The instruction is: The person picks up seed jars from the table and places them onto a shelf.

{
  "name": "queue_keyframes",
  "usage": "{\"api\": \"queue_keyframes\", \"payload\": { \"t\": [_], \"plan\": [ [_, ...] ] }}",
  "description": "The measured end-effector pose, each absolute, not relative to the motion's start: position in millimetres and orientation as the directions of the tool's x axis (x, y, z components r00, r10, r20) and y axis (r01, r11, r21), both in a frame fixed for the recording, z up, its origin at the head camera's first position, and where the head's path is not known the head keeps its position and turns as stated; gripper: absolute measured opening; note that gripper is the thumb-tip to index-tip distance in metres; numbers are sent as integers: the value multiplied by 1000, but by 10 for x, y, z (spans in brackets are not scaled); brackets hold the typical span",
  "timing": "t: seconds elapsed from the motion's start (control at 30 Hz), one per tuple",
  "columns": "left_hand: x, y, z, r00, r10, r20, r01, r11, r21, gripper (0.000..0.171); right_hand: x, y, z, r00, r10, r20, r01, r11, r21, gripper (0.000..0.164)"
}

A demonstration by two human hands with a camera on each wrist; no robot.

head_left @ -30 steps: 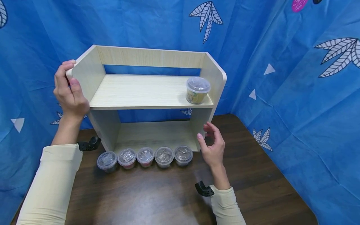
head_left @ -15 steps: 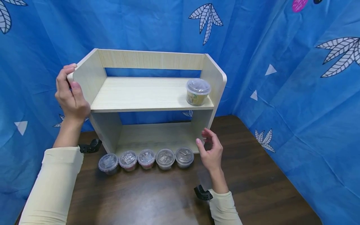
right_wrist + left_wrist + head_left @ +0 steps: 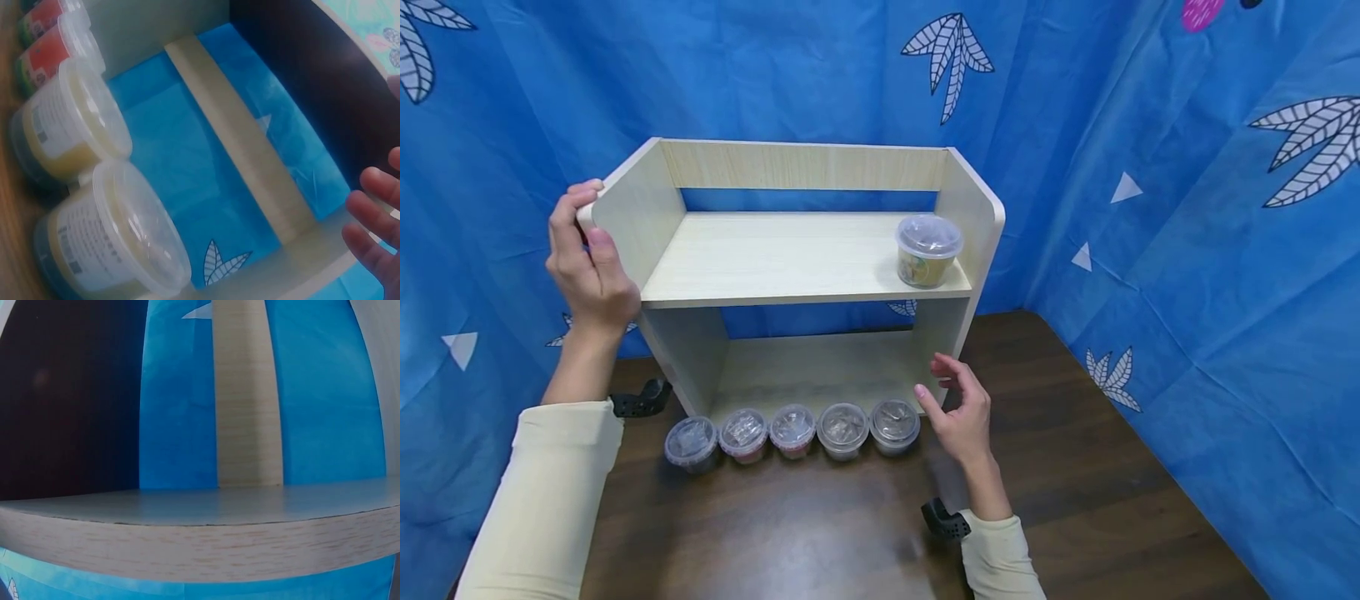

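Note:
My left hand grips the upper front corner of the left side of a two-tier pale wooden shelf, its fingers round the edge and its thumb on the near side. The left wrist view shows only the panel edge, with no fingers. Low by the shelf's right side, my right hand holds nothing; its fingers are spread and slightly bent. Close to its thumb is the rightmost lidded plastic tub of a row before the shelf. In the right wrist view, labelled tubs lie left of the fingers.
A larger lidded tub with yellowish contents stands at the right end of the upper tier. Several small tubs line up along the shelf's front foot on the dark wooden table. Blue patterned cloth hangs behind and to the right.
The head view has tilted, so the shelf and tubs sit a little lower in it. My right hand has moved slightly down and left, nearer the rightmost tub. My left hand keeps its grip.

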State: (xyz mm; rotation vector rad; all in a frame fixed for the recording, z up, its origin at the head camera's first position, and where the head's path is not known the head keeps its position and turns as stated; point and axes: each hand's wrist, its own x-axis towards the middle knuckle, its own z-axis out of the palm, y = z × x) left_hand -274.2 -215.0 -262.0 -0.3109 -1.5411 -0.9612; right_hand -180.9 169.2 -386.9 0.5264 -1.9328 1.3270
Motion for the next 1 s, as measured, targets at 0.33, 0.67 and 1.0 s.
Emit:
{"api": "queue_keyframes", "payload": {
  "t": [0.33, 0.67, 1.0],
  "plan": [
    [-2749, -2148, -2604, -238, -326, 915, 677, 620, 396, 40, -1865, 1806, -3950, -667, -47, 743, -697, 390, -602, 47],
    [-2745, -2158, -2609, -230, -334, 914, 683, 614, 396, 40, -2163, 1938, -4464, -727, -186, 661, -671, 399, -625, 60],
    [-2765, -2180, -2653, -240, -336, 911, 678, 614, 405, 41, -2244, 1963, -4685, -789, -281, 546, -613, 398, -682, 66]
  ]
}}
